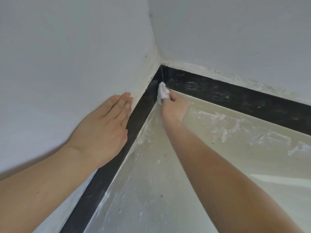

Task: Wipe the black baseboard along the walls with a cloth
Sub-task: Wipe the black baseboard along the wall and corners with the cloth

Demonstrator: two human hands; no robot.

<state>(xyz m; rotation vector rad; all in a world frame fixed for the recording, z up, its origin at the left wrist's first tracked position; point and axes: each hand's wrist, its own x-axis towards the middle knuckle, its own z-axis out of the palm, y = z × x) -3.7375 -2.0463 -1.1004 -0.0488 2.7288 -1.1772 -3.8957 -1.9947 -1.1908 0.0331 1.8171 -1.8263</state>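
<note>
A black baseboard [235, 96] runs along the foot of two white walls and meets in a corner near the middle of the view. Its left run [107, 179] slants down toward the bottom left. My right hand [174, 106] is shut on a small bunched white cloth [162, 92], pressed against the baseboard just beside the corner. My left hand [104, 132] lies flat on the left wall with fingers together, holding nothing, its edge just above the baseboard.
The pale floor [218, 148] carries white dust and smears, thickest along the baseboard and near the corner. Rough white plaster edges the top of the baseboard. The two walls [67, 56] close in the space at left and behind.
</note>
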